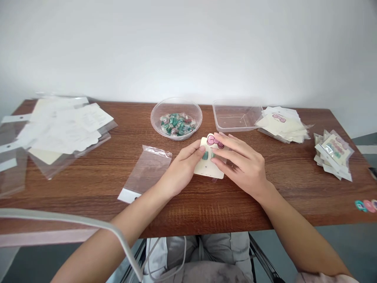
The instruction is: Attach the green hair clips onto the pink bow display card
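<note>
Centrally, a cream backing card (207, 171) printed with a pink bow sat at frame centre, angled over the wooden table (265, 202), with green pieces (205, 156) at its middle. The left hand (184, 169) held its left edge; the right hand (240, 163) lay across its upper right, both hands close together on the card. A clear plastic bag (145, 173) lay just left; a clear bowl (176, 108) of green-and-clear pieces stood above.

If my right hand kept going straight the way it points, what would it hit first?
Your right hand already touches the bow-printed card, so that comes first. Beyond it, probably the clear round bowl, though depth is hard to judge.
</note>
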A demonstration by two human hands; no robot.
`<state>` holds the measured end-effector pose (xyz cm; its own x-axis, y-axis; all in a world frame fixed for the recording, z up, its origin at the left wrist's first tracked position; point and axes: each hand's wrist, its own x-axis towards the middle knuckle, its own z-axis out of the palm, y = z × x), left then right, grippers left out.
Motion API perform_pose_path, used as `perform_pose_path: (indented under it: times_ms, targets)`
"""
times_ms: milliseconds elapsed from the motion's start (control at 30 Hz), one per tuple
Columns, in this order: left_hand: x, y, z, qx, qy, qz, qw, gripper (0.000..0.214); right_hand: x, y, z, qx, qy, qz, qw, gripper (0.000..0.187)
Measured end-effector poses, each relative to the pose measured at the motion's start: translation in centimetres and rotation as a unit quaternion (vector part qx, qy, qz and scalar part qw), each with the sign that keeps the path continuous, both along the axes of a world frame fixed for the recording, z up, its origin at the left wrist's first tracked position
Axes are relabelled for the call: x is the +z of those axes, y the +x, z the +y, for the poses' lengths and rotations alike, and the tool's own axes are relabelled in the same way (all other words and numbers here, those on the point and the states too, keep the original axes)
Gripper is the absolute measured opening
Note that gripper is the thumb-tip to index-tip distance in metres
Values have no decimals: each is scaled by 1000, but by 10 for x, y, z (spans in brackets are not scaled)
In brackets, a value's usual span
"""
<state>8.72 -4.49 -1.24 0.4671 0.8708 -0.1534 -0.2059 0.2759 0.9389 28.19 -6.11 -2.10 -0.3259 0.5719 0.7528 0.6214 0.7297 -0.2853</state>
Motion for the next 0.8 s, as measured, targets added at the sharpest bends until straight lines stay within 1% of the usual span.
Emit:
perform_pose_path:
  times_ms: [233, 367, 500, 667, 800]
  targets:
    - [1, 1, 1, 4, 29, 20, 999, 41, -1, -4, -2, -4, -4, 1, 1000, 23]
    - [1, 1, 1, -3, 22, 21, 1000, 44, -3, -4, -2, 3, -8, 12, 1000, 27]
    - [1, 1, 0, -2, 15, 13, 1000, 42, -4, -4, -3, 7, -14, 17, 1000, 30]
    - [5, 3, -2, 13, 13, 16, 1000, 38, -3, -5, -4, -3, -29, 14, 999, 26]
    - [6, 4, -2, 14, 11, 11, 1000, 36, -2, -5, -4, -10, -32, 9, 999, 23]
